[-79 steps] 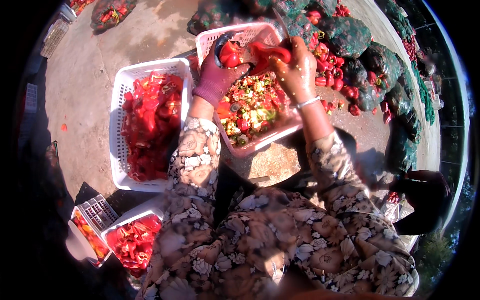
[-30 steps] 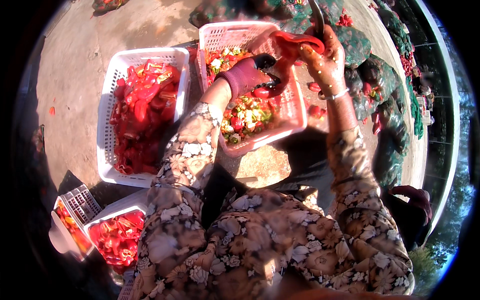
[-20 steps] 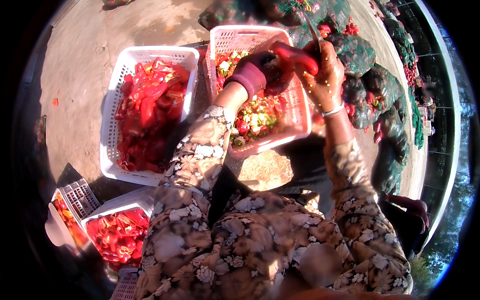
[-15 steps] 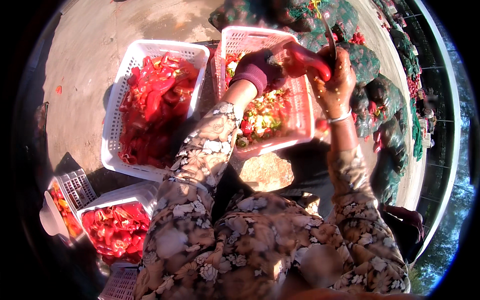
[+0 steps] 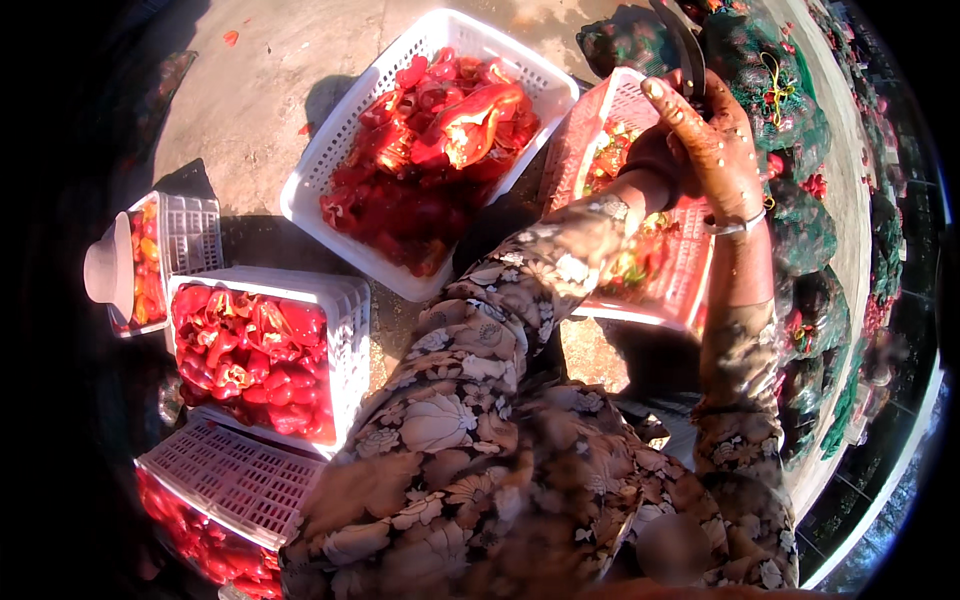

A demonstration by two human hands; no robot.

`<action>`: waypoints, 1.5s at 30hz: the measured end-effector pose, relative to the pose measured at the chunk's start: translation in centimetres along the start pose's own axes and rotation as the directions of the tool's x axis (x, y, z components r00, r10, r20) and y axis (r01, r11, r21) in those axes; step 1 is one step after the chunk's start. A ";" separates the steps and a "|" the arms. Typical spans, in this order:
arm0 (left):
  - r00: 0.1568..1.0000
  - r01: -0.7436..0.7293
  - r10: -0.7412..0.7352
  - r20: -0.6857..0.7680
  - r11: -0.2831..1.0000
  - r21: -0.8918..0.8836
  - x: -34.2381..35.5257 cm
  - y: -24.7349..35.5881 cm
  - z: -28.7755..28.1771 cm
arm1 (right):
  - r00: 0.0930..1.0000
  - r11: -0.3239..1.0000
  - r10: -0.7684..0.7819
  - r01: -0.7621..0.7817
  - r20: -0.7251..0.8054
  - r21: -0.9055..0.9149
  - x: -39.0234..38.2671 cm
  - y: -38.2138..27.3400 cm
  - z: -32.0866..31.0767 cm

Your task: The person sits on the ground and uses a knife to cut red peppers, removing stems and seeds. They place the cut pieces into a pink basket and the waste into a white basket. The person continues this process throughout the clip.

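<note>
My right hand (image 5: 718, 145), bare and dotted with seeds, grips a knife (image 5: 686, 50) whose dark curved blade points up and away; its thumb is stretched out. Beside and partly behind it is my left hand (image 5: 655, 165) in a dark purple glove, its fingers mostly hidden. Both hands are over a pink crate (image 5: 695, 265) with pepper cores and scraps (image 5: 625, 150) inside. A large opened red pepper (image 5: 470, 125) shows above the heap in the white crate (image 5: 345, 150) to the left. Whether it rests there or is in the air, I cannot tell.
At left stand another crate of red peppers (image 5: 250, 350), a pinkish crate (image 5: 230, 475), and a small crate of orange peppers (image 5: 148, 265) beside a pale round object (image 5: 107, 258). Green net sacks (image 5: 800, 220) line the right. A pale stone (image 5: 592, 352) lies near me.
The red pepper has left my hands; an opened one now shows over the white crate. My hands are closer together, and the whole view has turned, shifting the crates rightward.
</note>
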State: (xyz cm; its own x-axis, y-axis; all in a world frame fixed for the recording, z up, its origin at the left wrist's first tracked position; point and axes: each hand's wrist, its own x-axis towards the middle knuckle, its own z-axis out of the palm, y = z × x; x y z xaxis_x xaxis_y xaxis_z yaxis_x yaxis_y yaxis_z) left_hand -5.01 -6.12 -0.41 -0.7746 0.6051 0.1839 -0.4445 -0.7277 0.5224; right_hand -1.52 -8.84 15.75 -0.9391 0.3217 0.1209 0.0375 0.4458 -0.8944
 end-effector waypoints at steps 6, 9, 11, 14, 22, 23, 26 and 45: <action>0.950 0.099 0.098 -0.298 0.807 0.582 2.5 5.9 0.3 | 0.892 0.992 0.110 -0.128 -0.439 -0.011 -0.2 5.4 -6.8; 0.973 -0.026 0.147 -0.179 0.837 0.547 2.1 5.4 2.3 | 0.898 0.944 0.252 -0.145 -0.362 0.296 -1.5 6.4 -6.4; 0.980 -0.129 0.185 -0.072 0.870 0.476 1.4 4.1 3.2 | 0.929 0.947 0.206 -0.110 -0.307 0.301 -2.1 7.2 -6.8; 0.983 0.073 0.033 -0.182 0.837 0.542 0.0 6.5 4.8 | 0.947 0.914 0.210 -0.102 -0.244 0.392 -2.5 8.0 -6.4; 0.986 0.114 -0.166 0.030 0.783 0.611 0.1 7.1 3.0 | 0.938 0.915 0.251 -0.150 -0.239 0.373 -3.6 9.5 -8.5; 0.987 0.073 -0.151 0.057 0.730 0.680 0.3 6.9 2.6 | 0.937 0.927 0.241 -0.145 -0.252 0.346 -3.7 9.2 -8.4; 0.990 -0.043 -0.081 0.114 0.605 0.795 1.1 4.1 2.0 | 0.940 0.978 0.207 -0.194 -0.271 0.076 -4.3 9.7 -9.3; 0.940 -0.069 -0.246 0.235 0.539 0.840 0.2 2.5 1.6 | 0.825 0.813 0.483 -0.298 -0.293 0.501 -10.2 12.7 -10.8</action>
State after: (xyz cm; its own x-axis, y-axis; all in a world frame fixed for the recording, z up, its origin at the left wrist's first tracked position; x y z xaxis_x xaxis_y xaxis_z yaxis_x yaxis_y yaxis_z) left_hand -5.51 -7.31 2.21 -0.5129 0.8242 0.2400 0.1914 -0.1628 0.9679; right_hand 12.23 2.54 7.82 -0.6562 0.7258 -0.2064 0.1396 -0.1520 -0.9785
